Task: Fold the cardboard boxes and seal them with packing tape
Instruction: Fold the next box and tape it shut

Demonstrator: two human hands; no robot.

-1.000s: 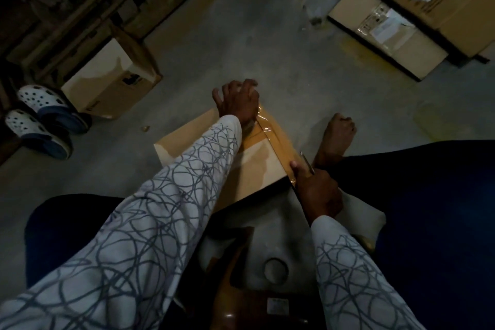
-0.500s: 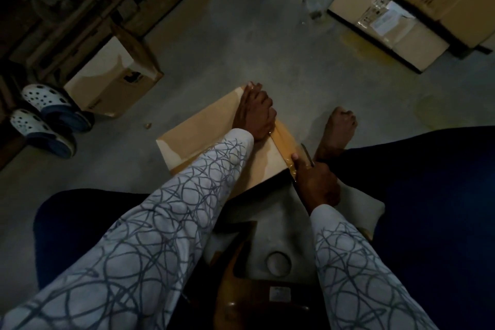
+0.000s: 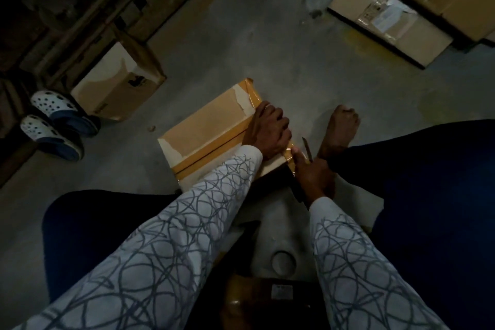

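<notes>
A flat brown cardboard box (image 3: 209, 131) lies on the concrete floor in front of me. Glossy brown packing tape (image 3: 250, 95) runs along its right edge, and another strip crosses its top. My left hand (image 3: 270, 132) presses on the tape at the box's right edge, fingers bent over that edge. At the near right corner my right hand (image 3: 312, 174) grips a thin pointed blade (image 3: 307, 149), and its thumb rests on the tape there.
My bare foot (image 3: 341, 128) is just right of the box. A small open box (image 3: 120, 86) and a pair of clogs (image 3: 51, 120) sit at the left. Flattened cardboard (image 3: 388, 19) lies at the top right. A white object with a round hole (image 3: 284, 262) is between my arms.
My left hand has slid along the taped right edge from the far end toward me. More of the box top shows now. My right hand stays at the near corner with the blade.
</notes>
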